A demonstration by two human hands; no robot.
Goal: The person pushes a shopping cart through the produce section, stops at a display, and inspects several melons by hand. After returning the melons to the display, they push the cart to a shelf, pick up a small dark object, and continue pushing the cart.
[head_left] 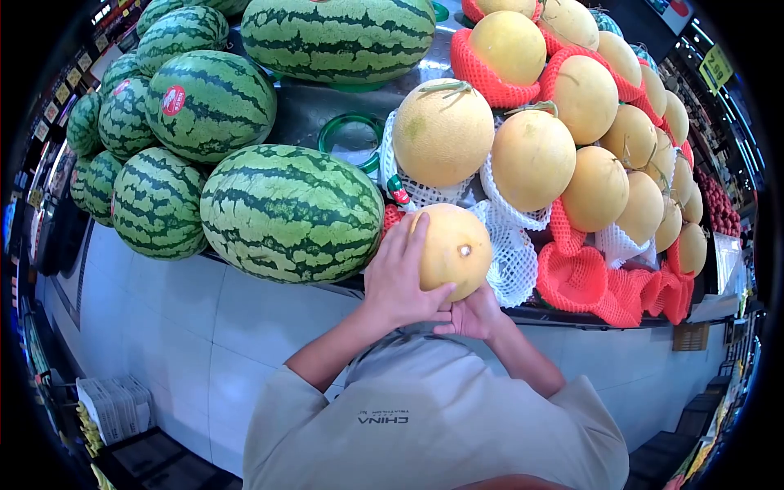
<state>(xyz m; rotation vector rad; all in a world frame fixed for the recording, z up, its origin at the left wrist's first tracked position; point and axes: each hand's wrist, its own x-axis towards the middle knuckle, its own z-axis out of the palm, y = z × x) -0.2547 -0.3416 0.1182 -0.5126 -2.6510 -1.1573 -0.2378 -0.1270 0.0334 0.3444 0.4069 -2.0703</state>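
Note:
A round yellow melon [457,245] is held at the front edge of the display, between both hands. My left hand [400,273] wraps round its left side, fingers on top and thumb at its lower edge. My right hand [472,313] is beneath the melon, its palm partly hidden, with its fingers near my left thumb. An empty white foam net [510,257] lies just right of the melon. Behind it, another yellow melon [441,135] sits in a white net. A large striped watermelon [290,214] lies close by on the left.
More watermelons [212,106] are piled at the left. Several yellow melons [584,98] fill the right side, some in red foam nets [572,278]. A green ring [349,140] lies on the metal display surface. A yellow price sign [715,68] stands at the upper right.

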